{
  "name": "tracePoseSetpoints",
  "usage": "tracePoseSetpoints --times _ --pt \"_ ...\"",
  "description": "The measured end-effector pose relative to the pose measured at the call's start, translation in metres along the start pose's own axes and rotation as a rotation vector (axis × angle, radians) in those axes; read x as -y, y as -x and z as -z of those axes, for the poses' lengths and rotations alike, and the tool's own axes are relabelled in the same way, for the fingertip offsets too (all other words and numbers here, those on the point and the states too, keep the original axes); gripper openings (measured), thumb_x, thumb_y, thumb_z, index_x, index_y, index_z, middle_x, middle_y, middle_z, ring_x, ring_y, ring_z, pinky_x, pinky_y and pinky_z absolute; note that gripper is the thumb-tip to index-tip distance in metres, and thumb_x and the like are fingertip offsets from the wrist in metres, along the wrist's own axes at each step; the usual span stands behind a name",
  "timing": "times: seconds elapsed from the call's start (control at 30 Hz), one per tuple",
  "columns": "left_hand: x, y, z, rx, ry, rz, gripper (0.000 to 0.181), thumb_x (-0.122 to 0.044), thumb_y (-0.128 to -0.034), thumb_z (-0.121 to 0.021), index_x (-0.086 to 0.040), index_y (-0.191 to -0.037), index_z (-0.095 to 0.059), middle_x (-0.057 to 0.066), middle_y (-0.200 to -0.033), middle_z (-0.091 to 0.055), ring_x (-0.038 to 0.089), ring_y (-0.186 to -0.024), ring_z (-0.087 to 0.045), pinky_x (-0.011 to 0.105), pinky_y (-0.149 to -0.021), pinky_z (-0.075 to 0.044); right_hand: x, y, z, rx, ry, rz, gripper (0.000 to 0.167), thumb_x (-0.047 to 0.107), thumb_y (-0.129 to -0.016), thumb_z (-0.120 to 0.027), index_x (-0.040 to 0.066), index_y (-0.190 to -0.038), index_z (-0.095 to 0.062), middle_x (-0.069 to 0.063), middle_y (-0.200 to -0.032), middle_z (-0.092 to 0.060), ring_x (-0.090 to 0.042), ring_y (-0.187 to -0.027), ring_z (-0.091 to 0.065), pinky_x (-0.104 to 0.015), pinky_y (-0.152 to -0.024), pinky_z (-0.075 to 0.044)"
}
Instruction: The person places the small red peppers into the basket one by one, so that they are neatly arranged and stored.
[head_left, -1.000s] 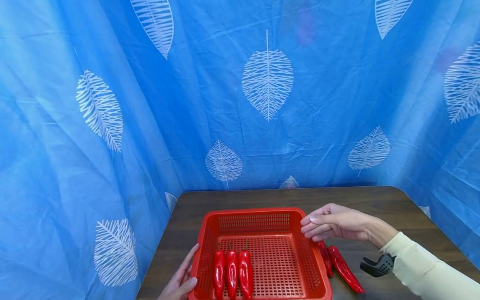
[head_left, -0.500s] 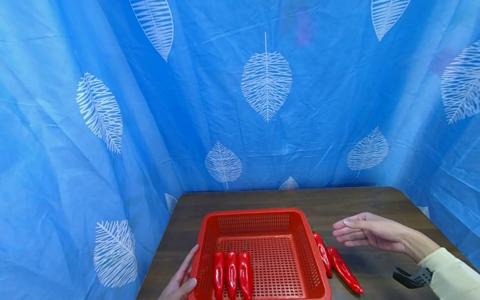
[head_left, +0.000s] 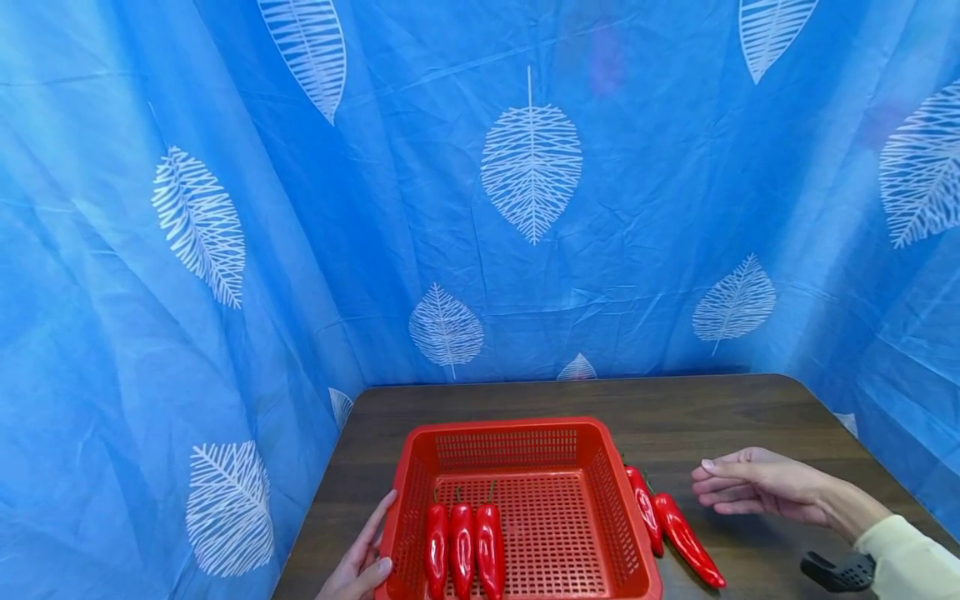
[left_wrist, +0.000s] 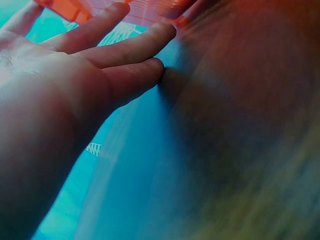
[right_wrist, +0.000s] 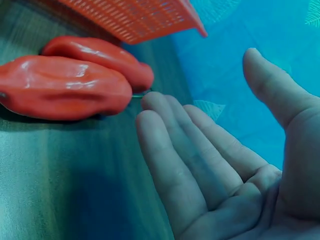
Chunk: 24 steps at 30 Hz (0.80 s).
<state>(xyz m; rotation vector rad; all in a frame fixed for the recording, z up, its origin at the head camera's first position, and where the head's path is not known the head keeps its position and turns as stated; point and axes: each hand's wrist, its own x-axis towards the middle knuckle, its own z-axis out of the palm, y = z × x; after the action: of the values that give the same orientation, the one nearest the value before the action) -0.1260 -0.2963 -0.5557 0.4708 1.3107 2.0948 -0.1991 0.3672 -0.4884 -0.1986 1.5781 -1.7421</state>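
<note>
My left hand (head_left: 358,557) rests with extended fingers against the left side of a red plastic basket (head_left: 504,424). In the left wrist view its fingers (left_wrist: 135,47) reach toward the basket's edge, and the contact itself is hard to see. Three shiny red chili peppers (head_left: 462,546) lie side by side in the basket's left half, stems pointing away from me. My right hand (head_left: 765,485) hovers over the table's right side, fingers extended, thumb apart, holding nothing. Nearest to it are two more red chili peppers (right_wrist: 67,89) on the table, along the basket's right wall.
The dark wooden table (head_left: 675,400) carries the basket and the loose peppers. A blue curtain (head_left: 375,208) with white leaf prints surrounds it at the back and sides. A black band (head_left: 836,573) sits at my right wrist, by a pale sleeve (head_left: 911,558).
My right hand has moved right, from the basket's right rim to beyond the two loose peppers, uncovering their upper ends. The left hand, basket and peppers have stayed in place.
</note>
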Motion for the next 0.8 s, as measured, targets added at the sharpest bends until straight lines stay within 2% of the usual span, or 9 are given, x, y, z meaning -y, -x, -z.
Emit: tracePoseSetpoints --times 0.23,0.37,0.43,0.57,0.6,0.8 --pt "0.001 0.0 0.0 0.018 -0.017 -0.039 0.067 -0.013 -0.1191 -0.034 -0.057 -0.168 -0.021 -0.009 -0.168 -0.043 0.025 -0.151 -0.054 0.056 -0.121 -0.049 -0.01 -0.012 -0.003 -0.137 0.126 -0.068 0.041 0.025 -0.117 -0.053 -0.008 -0.136 -0.069 -0.02 -0.129 -0.078 -0.027 -0.115 -0.079 -0.039 -0.099 -0.067" --pt "0.001 0.001 0.0 0.016 -0.013 -0.031 0.068 -0.013 -0.119 -0.035 -0.057 -0.168 -0.02 -0.008 -0.169 -0.043 0.026 -0.151 -0.054 0.057 -0.121 -0.049 -0.013 -0.02 -0.008 -0.204 0.229 -0.108 0.045 0.026 -0.114 -0.059 -0.013 -0.135 -0.066 -0.02 -0.125 -0.079 -0.028 -0.109 -0.08 -0.04 -0.094 -0.068" --pt "0.002 0.001 0.001 0.004 -0.007 -0.017 0.07 -0.014 -0.119 -0.036 -0.055 -0.17 -0.014 -0.006 -0.17 -0.041 0.027 -0.151 -0.054 0.059 -0.121 -0.048 -0.012 -0.024 -0.011 -0.245 0.281 -0.134 0.046 0.027 -0.113 -0.062 -0.014 -0.134 -0.066 -0.019 -0.122 -0.079 -0.029 -0.107 -0.08 -0.043 -0.093 -0.069" --pt "0.004 0.001 0.005 -0.01 0.023 0.002 0.074 -0.017 -0.1192 -0.038 -0.046 -0.174 0.001 -0.003 -0.172 -0.04 0.031 -0.151 -0.054 0.063 -0.119 -0.047 -0.011 -0.032 -0.018 -0.304 0.409 -0.169 0.042 0.03 -0.111 -0.066 -0.009 -0.125 -0.073 -0.014 -0.113 -0.081 -0.028 -0.102 -0.079 -0.044 -0.089 -0.07" --pt "0.008 0.001 0.009 0.009 0.025 -0.014 0.074 -0.017 -0.1191 -0.036 -0.043 -0.175 0.004 -0.001 -0.173 -0.039 0.032 -0.151 -0.055 0.062 -0.118 -0.049 -0.01 -0.033 -0.02 -0.312 0.44 -0.17 0.04 0.03 -0.11 -0.068 -0.008 -0.122 -0.075 -0.012 -0.111 -0.081 -0.028 -0.101 -0.079 -0.043 -0.087 -0.07" --pt "0.008 0.0 0.008 -0.03 0.02 0.006 0.076 -0.02 -0.1184 -0.04 -0.039 -0.175 0.008 0.002 -0.173 -0.04 0.034 -0.151 -0.056 0.063 -0.117 -0.049 -0.01 -0.038 -0.036 -0.359 0.596 -0.167 0.031 0.029 -0.104 -0.077 -0.002 -0.105 -0.079 -0.005 -0.092 -0.079 -0.02 -0.086 -0.077 -0.038 -0.076 -0.069"
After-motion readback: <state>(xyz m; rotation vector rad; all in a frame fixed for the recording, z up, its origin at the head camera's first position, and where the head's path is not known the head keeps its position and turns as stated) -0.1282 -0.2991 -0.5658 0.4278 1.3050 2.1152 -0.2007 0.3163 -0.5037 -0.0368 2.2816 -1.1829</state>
